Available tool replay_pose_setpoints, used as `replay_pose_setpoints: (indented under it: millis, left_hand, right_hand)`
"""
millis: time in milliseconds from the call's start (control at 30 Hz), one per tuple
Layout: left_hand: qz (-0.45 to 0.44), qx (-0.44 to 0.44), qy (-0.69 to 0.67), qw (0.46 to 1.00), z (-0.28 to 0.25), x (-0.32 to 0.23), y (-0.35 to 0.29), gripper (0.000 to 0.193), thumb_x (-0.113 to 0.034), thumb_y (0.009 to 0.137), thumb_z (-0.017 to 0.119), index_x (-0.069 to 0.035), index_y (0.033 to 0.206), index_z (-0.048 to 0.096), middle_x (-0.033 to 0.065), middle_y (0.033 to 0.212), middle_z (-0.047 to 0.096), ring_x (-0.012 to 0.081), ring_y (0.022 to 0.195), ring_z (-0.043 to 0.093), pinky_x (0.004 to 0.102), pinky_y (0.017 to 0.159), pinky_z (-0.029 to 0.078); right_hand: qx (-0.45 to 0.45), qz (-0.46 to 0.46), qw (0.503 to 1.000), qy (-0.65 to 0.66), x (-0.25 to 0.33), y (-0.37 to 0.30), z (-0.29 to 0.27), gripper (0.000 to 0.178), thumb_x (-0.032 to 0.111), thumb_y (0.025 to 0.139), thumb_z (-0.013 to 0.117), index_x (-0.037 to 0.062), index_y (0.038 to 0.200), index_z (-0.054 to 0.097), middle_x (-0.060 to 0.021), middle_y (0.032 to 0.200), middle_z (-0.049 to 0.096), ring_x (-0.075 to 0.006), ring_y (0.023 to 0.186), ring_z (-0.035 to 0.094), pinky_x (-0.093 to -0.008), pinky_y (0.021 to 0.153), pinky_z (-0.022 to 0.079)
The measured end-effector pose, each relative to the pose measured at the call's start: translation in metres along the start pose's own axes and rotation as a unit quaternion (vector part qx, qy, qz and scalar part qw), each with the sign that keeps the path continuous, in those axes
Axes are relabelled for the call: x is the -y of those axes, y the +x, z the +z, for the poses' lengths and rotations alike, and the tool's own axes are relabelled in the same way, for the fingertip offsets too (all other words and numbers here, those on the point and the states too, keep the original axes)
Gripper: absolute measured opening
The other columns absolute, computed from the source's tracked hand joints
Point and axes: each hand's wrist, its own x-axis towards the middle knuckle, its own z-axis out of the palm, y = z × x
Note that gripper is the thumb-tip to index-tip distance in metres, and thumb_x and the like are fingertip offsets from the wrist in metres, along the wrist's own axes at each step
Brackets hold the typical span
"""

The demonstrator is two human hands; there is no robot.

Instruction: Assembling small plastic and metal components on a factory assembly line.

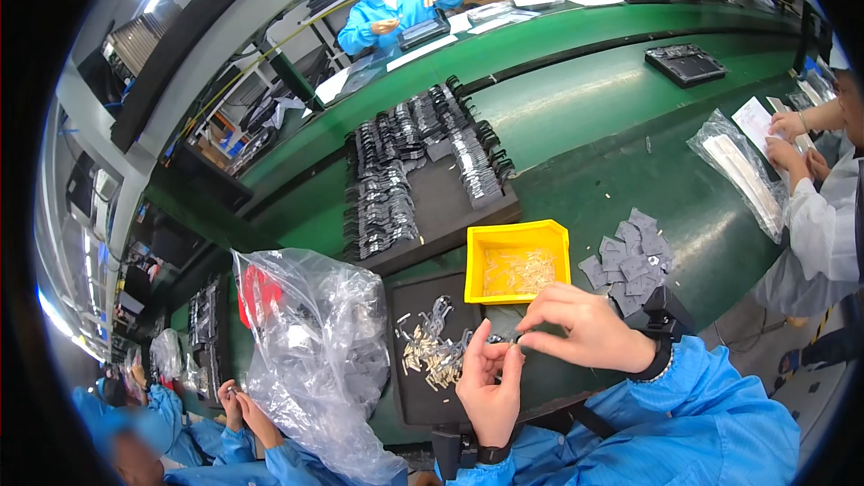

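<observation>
My left hand (490, 393) and my right hand (583, 328) meet above the near edge of the bench, fingers pinched together at the tips. A small dark bit shows between them, mostly hidden by the fingers, so its kind cannot be told. Just beyond my hands stands a yellow bin (472, 263) holding many small, thin, pale pieces. Left of my left hand lies a black tray (416, 298) with a heap of small pale pieces and several dark plastic parts. To the right of the bin, flat grey pieces (637, 263) are piled on the green bench.
Rows of black plastic parts (387, 202) stand on a dark foam board (441, 193) behind the bin. A large clear plastic bag (315, 351) bulges at left. Co-workers sit left, right and across the green bench (576, 162). A black tray (684, 65) lies at the far right.
</observation>
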Motion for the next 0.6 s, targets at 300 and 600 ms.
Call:
replay_pose_setpoints:
  millis: [300, 600]
  left_hand:
    - [0.173, -0.022, 0.255, 0.951, 0.009, -0.004, -0.001, 0.048, 0.005, 0.075, 0.065, 0.003, 0.12, 0.05, 0.0093, 0.075, 0.062, 0.0168, 0.063, 0.06, 0.0269, 0.061, 0.051]
    - [0.208, 0.002, 0.299, 0.931, 0.011, 0.005, 0.002, 0.051, 0.001, 0.075, 0.065, 0.003, 0.123, 0.047, 0.0105, 0.073, 0.06, 0.0206, 0.061, 0.058, 0.0306, 0.058, 0.049]
  right_hand:
    - [-0.015, -0.11, 0.986, -0.125, -0.003, -0.003, 0.006, 0.013, 0.015, 0.071, 0.067, 0.008, 0.075, 0.057, -0.0023, 0.078, 0.054, -0.0198, 0.076, 0.056, -0.03, 0.064, 0.048]
    - [-0.016, -0.135, 0.984, -0.115, -0.002, -0.005, 0.008, 0.012, 0.013, 0.071, 0.064, 0.0058, 0.072, 0.054, -0.0039, 0.077, 0.052, -0.0209, 0.077, 0.055, -0.0307, 0.065, 0.047]
